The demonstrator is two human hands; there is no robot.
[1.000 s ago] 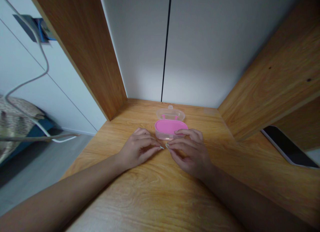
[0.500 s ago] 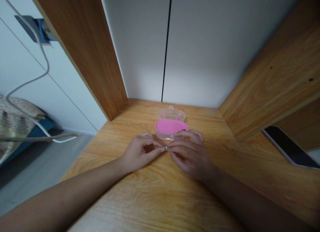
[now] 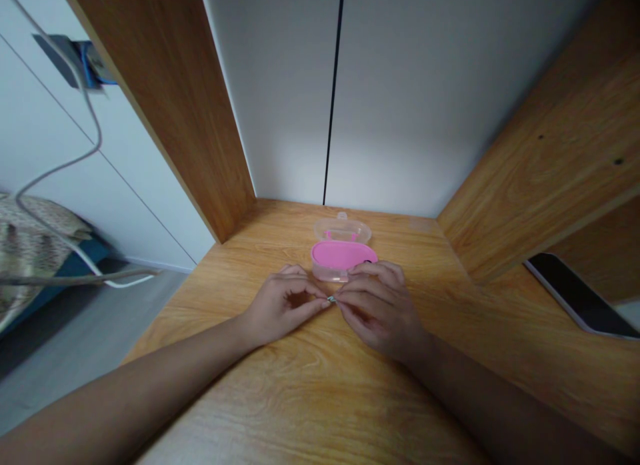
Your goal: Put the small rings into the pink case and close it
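1. Head view: a wooden desk point(image 3: 300, 405) sits in an alcove, with wooden side panels point(image 3: 175, 111) left and right and a white back wall point(image 3: 415, 105) split by a dark vertical seam.
2. Both forearms lie on the desk, and the hands meet near its middle.
3. The left hand point(image 3: 280, 306) and right hand point(image 3: 381, 309) each pinch a small metal piece point(image 3: 331, 298) between thumb and forefinger. Their fingertips nearly touch just above the wood. What the piece is, I cannot tell.
4. Just behind the hands stands a pink case point(image 3: 343, 255) with its clear lid point(image 3: 343, 229) tipped open toward the wall. The right hand's fingers touch the case's front edge.
5. A dark phone point(image 3: 580, 295) lies far right, and a white cable point(image 3: 65, 161) hangs at the left.
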